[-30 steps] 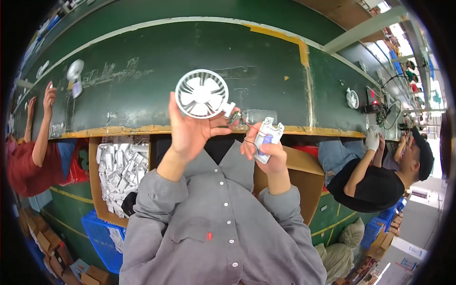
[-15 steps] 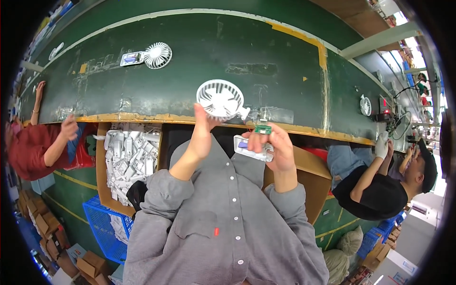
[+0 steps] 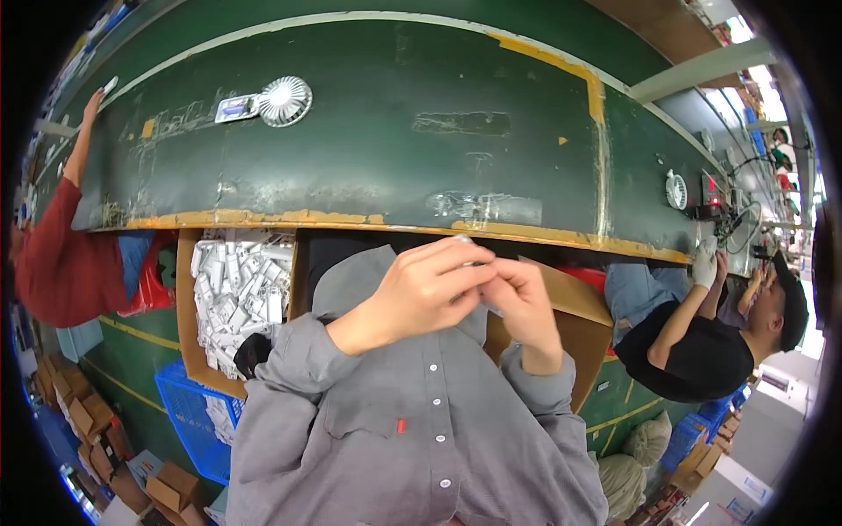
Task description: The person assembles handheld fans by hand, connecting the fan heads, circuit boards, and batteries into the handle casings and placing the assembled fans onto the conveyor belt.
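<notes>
My left hand [image 3: 430, 289] is closed, its fingers curled over toward the right hand above the bench's front edge. My right hand [image 3: 524, 307] meets it at the fingertips in a pinch. A small pale bit [image 3: 463, 238] shows above the left fingers, too small to name. Whatever else the hands hold is hidden behind the fingers and palms. Up on the green bench [image 3: 351, 149], to the left, lies a white handheld fan [image 3: 283, 102] with its handle housing [image 3: 237, 109] open and a purple-blue part inside.
A cardboard box of white plastic housings [image 3: 241, 289] stands below the bench at left, beside a blue crate [image 3: 197, 421]. Another open carton [image 3: 570, 298] is at right. Co-workers sit on both sides: a red sleeve [image 3: 61, 219] at left, a white glove [image 3: 705, 263] at right. Another fan [image 3: 675, 190] stands at far right.
My hands have come together; the fan head, green circuit board and white housing they held apart no longer show. The left co-worker's arm has stretched out across the bench.
</notes>
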Available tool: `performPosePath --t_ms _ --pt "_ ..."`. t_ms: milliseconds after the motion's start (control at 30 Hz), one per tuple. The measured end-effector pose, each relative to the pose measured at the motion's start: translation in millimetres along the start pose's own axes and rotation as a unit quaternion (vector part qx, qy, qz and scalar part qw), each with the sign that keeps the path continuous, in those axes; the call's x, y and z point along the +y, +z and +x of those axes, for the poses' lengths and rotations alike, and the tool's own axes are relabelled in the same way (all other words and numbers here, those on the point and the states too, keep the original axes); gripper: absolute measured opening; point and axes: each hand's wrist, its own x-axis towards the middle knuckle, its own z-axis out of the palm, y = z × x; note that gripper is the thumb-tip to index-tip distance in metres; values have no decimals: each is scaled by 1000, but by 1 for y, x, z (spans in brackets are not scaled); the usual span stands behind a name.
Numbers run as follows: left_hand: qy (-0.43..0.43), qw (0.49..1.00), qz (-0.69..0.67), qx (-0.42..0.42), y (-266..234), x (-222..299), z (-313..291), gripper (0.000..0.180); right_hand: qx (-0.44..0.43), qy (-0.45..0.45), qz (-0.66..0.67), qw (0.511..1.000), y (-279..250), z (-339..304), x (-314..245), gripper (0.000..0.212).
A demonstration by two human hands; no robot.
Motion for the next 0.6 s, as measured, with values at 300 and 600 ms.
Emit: performPosePath --t_ms 300,600 --pt "-304 859 -361 198 -25 -21 -9 10 -27 -92 291 952 -24 -43 20 34" --pt "-268 770 -565 130 -27 -44 4 14 195 483 -471 712 -143 -222 200 47"
